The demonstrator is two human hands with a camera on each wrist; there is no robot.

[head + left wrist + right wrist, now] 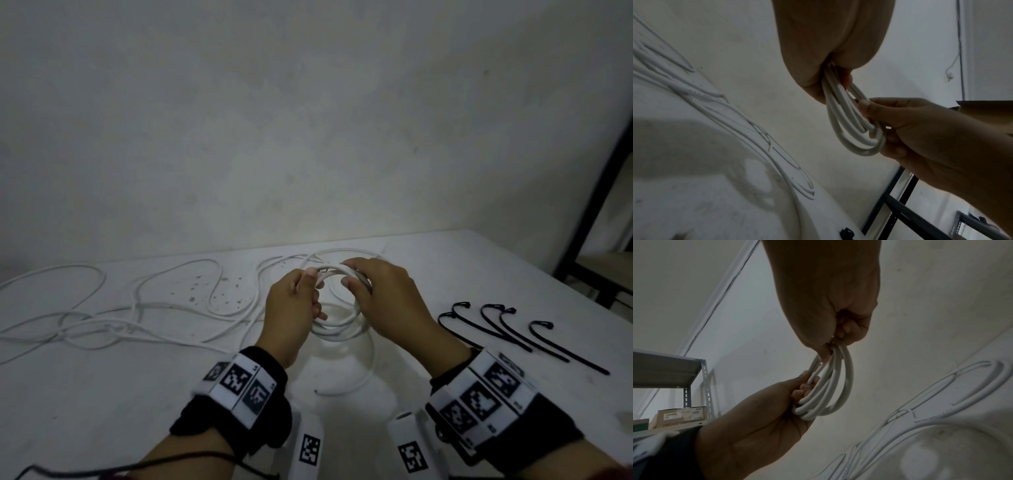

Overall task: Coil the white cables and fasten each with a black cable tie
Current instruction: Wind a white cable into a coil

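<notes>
A coil of white cable (337,310) is held clear of the white table (445,274), between the 2 hands and straight ahead of the person. The left hand (293,310) is curled round the coil's left side, and the right hand (383,301) is closed on its right and far side, thumb and fingers pinching the turns together. The ring is presented roughly face-on to the head camera, tilted with its near edge lower.

The black cable ties (513,334) are laid out on the table to the right of the coil, near the right hand and well apart from the left. About 5 are counted, their long axes running from far-left to near-right, with the hooked heads at the far end. By this layout, the right hand is judged the nearer for fetching a tie, while the coil would be kept bunched by the left.

A free tail of cable (359,383) is seen curving over the table below the coil, so the winding is judged not quite finished. More loose white cable (137,308) is spread in tangled loops to the left.

How many turns are gathered cannot be told, since part of the coil is covered by both palms. Whether the loose cable on the left is 1 length or several is hard to make out.
</notes>
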